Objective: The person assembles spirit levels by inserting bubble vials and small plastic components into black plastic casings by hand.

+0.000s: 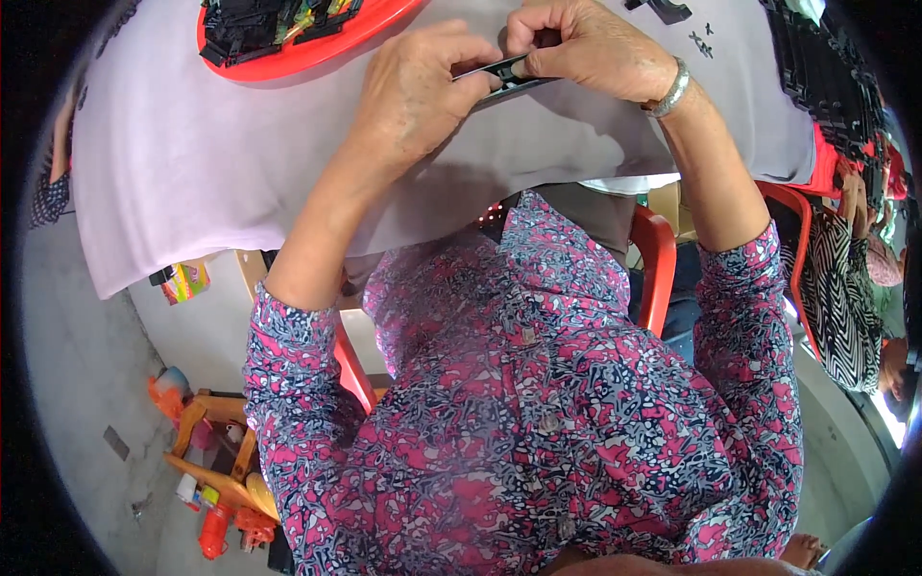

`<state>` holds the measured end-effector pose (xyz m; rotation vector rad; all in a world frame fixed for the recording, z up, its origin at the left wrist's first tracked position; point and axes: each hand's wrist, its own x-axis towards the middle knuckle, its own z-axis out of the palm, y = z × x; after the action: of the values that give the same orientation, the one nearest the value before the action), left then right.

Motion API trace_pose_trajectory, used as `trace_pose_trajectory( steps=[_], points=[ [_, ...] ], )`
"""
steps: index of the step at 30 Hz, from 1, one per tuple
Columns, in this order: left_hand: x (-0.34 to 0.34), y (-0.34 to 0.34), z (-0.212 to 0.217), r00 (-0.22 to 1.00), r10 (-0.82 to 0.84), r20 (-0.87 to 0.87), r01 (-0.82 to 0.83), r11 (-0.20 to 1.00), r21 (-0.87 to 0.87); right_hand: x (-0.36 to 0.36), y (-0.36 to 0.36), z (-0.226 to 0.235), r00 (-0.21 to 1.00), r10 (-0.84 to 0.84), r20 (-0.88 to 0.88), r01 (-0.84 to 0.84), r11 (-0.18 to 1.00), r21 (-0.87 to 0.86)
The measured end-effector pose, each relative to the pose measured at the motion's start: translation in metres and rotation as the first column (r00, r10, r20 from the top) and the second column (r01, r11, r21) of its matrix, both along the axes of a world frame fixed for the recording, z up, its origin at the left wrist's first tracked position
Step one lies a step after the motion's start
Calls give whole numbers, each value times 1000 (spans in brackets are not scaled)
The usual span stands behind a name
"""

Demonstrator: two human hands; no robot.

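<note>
Over the cloth-covered table, I hold a narrow, black, strip-shaped plastic part (512,88) between both hands. My left hand (415,91) pinches its left end between thumb and fingers. At the right end, the thumb and curled forefinger of my right hand (595,48) press on it from above. A small dark piece (506,70) shows between the two thumbs; whether it belongs to the strip I cannot tell. Fingers hide both ends of the part. To the left stands a red tray (288,69) with a heap of black plastic parts (240,34).
More black parts (831,86) are piled at the table's right edge. Tiny black pieces (703,43) and a curved black part (667,10) lie on the pale tablecloth (192,173). Red chairs (656,264) stand beside me. People sit at the far right; a wooden rack (216,461) stands lower left.
</note>
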<state>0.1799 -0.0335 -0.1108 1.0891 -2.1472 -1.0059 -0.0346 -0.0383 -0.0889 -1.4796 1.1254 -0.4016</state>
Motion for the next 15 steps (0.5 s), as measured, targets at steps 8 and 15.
trace_pose_trajectory(
  steps=[8, 15],
  points=[
    [-2, -2, 4, 1000, 14, 11, -14, 999, 46, 0, 1, -3, 1000, -9, 0, 9, 995, -101],
    [-2, -4, 9, 999, 13, 42, -15, 999, 50, 4, 0, 5, 999, -1, -53, -4, 996, -86]
  ],
)
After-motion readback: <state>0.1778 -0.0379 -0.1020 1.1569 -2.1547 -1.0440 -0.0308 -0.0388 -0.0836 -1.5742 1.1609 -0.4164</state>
